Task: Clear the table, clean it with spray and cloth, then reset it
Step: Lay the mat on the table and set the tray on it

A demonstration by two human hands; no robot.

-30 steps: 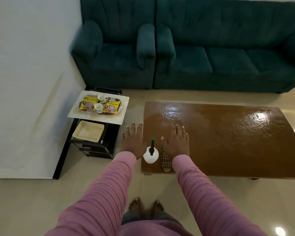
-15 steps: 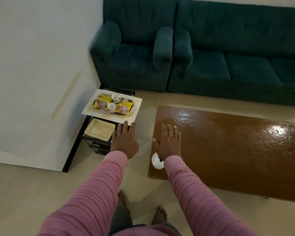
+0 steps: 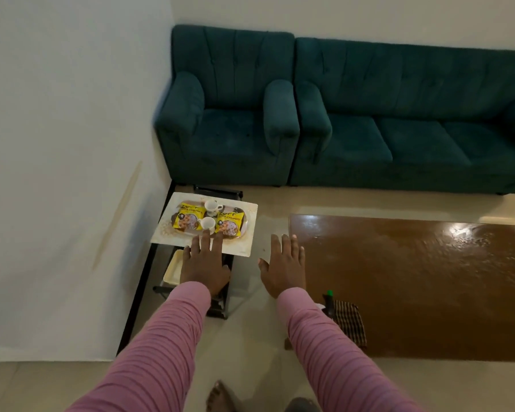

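Note:
The brown coffee table [image 3: 414, 281] shines wet and bare except at its near left corner, where a checked cloth [image 3: 350, 322] lies beside a spray bottle [image 3: 328, 301] with a green tip, mostly hidden by my right sleeve. A white tray [image 3: 244, 233] rests on a black side stand to the left, holding two yellow snack packets [image 3: 186, 220] and two white cups [image 3: 212, 206]. My left hand [image 3: 204, 264] is open, fingers spread, its fingertips over the tray's near edge. My right hand [image 3: 283, 264] is open and empty, above the floor gap between tray and table.
A cream tray [image 3: 173, 267] sits on the black stand's [image 3: 220, 304] lower shelf. A teal armchair [image 3: 229, 129] and a teal sofa [image 3: 399, 138] line the far wall. A white wall [image 3: 57, 173] closes the left side. My bare foot [image 3: 219, 396] stands on tiled floor.
Both hands have left the table corner and moved left and forward toward the tray on the stand. My view turned left; the bottle and cloth stay on the table.

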